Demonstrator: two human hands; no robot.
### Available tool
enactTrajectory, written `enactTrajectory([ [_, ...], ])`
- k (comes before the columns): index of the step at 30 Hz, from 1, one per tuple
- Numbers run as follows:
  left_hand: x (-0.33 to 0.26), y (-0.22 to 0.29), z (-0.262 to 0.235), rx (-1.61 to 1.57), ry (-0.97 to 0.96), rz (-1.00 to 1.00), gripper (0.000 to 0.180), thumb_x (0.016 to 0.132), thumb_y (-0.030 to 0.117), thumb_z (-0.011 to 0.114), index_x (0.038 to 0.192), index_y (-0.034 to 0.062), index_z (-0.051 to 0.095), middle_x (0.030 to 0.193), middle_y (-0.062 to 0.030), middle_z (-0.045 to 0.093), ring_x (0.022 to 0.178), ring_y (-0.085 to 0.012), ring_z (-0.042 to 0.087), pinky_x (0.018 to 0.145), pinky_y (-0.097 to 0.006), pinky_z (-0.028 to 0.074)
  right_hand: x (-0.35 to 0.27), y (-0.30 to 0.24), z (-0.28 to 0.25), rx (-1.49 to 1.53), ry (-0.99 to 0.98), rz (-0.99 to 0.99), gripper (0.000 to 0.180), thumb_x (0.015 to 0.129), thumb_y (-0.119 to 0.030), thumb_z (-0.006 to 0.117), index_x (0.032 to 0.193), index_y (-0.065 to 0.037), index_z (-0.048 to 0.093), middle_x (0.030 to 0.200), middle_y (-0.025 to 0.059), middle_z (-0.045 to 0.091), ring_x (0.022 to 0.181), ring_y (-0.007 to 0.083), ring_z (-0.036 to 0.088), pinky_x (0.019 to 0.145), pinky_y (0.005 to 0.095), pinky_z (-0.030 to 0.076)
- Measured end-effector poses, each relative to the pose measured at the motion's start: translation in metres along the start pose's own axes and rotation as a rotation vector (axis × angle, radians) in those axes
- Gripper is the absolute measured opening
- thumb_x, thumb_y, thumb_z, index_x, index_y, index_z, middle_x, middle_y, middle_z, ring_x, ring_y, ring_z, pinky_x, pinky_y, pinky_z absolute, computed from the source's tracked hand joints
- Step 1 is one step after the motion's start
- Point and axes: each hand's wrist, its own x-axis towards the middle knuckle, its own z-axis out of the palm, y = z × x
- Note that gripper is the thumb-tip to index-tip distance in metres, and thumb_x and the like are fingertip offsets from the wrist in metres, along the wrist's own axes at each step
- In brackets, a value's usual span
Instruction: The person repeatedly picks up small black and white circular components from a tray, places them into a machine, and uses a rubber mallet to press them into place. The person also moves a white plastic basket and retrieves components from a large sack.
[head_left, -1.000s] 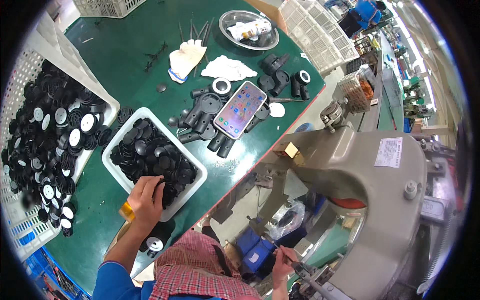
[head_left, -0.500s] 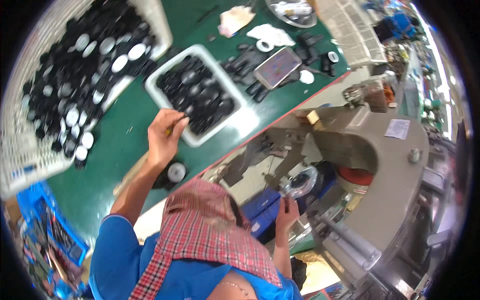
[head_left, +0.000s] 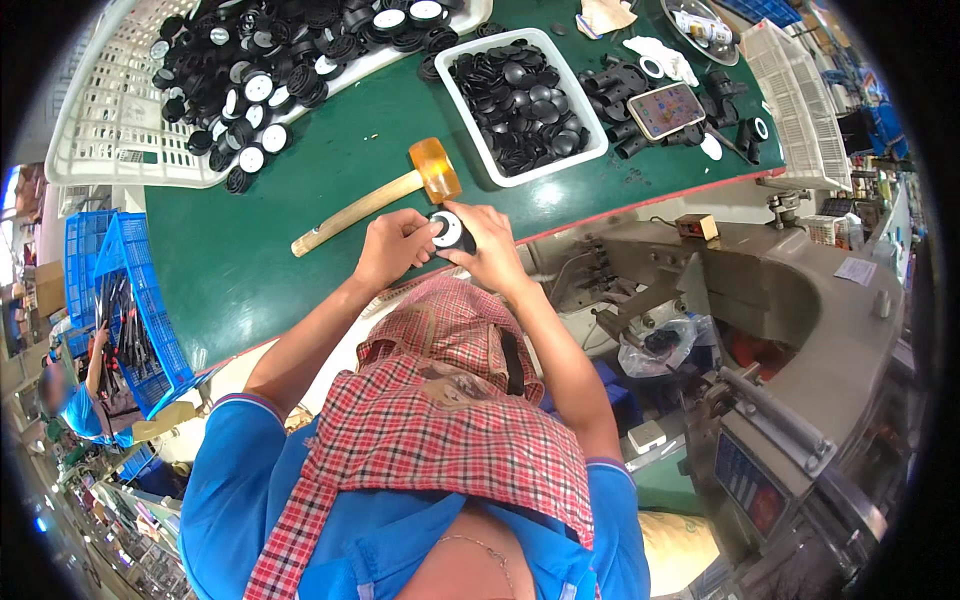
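Note:
Just in front of my body, my right hand (head_left: 488,243) is closed around the edge of a black wheel with a white face (head_left: 453,230). My left hand (head_left: 393,246) comes in from the left, thumb and fingertips pinched against the middle of that white face. A small dark piece shows at those fingertips, but its shape is mostly hidden. Behind my hands lies a mallet with an amber head (head_left: 433,171) and a wooden handle, on the green table (head_left: 260,260). A white tray (head_left: 590,158) of black domed caps (head_left: 520,100) stands farther back.
A white basket (head_left: 110,125) heaped with black and white wheels is at far left. A phone (head_left: 667,110) rests on black parts (head_left: 610,90) right of the tray. A grey machine (head_left: 820,300) stands at right. Blue crates (head_left: 150,320) are at left, near another person.
My left hand has moved from the tray's near corner to the wheel, carrying a small dark piece. My right hand has come up from beside the machine and now holds the wheel. The view has shifted.

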Motion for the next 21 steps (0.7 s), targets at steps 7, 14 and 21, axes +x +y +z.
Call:
enactTrajectory([
  [7,0.012,-0.007,0.000,0.136,-0.026,0.016,0.035,0.086,0.034,0.067,0.070,0.0027,0.062,0.054,-0.0018,0.058,0.048,-0.0075,0.052,0.044,-0.024,0.040,-0.006,0.005,0.016,-0.047,0.076,-0.001,0.067,0.059,-0.021,0.084,0.119,-0.009,0.058,0.112,0.0073,0.063,0.105,0.0272,0.056,0.091,0.0398,0.038],
  [14,0.025,0.003,-0.011,0.466,-0.179,-0.035,0.044,0.082,0.044,0.066,0.067,0.0027,0.066,0.059,-0.0107,0.064,0.056,-0.0219,0.064,0.057,-0.036,0.050,-0.007,0.009,0.017,-0.083,0.084,-0.013,0.066,0.061,-0.027,0.084,0.119,-0.009,0.058,0.115,0.0078,0.063,0.107,0.0280,0.056,0.091,0.0402,0.038],
  [21,0.031,-0.009,-0.051,0.922,0.226,0.573,0.036,0.088,0.025,0.063,0.117,0.0055,0.052,0.101,-0.0163,0.060,0.094,-0.0355,0.060,0.081,-0.044,0.049,-0.008,0.012,0.019,-0.064,0.108,-0.051,0.066,0.062,-0.029,0.084,0.119,-0.010,0.058,0.113,0.0083,0.064,0.107,0.0292,0.056,0.092,0.0406,0.039],
])
